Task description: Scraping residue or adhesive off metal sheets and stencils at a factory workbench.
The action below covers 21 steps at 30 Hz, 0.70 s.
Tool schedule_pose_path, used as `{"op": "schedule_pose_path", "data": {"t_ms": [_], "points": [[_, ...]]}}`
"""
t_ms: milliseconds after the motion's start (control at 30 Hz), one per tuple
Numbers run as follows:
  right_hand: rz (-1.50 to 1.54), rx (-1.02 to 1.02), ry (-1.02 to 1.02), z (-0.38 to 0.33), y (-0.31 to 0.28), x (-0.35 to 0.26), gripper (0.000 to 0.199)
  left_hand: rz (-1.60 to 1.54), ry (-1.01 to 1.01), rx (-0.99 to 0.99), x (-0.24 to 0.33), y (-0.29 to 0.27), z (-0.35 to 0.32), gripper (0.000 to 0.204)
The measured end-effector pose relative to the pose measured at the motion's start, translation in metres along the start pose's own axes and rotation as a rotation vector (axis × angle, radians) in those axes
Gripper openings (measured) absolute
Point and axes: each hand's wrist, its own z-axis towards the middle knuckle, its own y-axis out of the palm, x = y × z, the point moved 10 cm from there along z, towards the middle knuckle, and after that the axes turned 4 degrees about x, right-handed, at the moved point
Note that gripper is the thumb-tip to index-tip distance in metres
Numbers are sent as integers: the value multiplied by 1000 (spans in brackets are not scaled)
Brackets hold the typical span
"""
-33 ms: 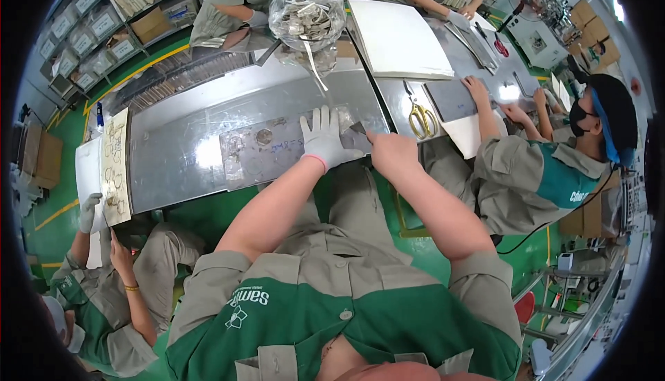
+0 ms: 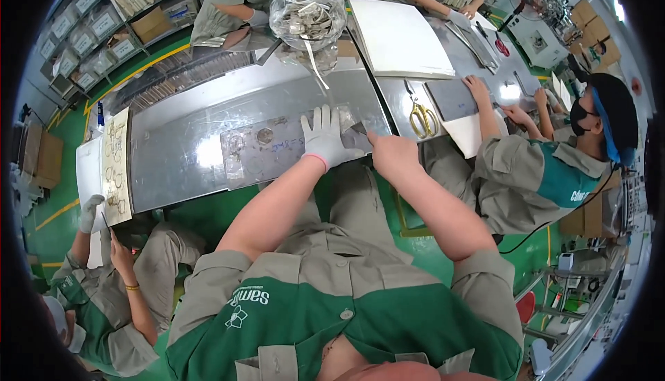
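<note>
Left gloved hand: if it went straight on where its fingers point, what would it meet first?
The left hand would probably meet the pale strip trailing from the plastic bag first; the strip's height is unclear.

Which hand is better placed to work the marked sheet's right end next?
Right, most likely: the right hand is closed on what looks like a flat blade at that end. The left hand lies spread on the marked sheet, apparently holding it down.
</note>
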Motion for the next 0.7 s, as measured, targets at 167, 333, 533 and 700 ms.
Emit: {"op": "schedule_pose_path", "data": {"t_ms": [167,333,533,700], "points": [[48,52,28,3,-24,-2,21,-1,8,0,2,0,5,128],[-3,-9,16,-4,-3,-1,28,13,30,13,5,-1,2,127],[53,23,44,-13,7,4,36,-70,-4,37,-3,0,0,131],[72,-49,109,-41,8,6,49,-151,128,60,-4,-5,-10,142]]}}
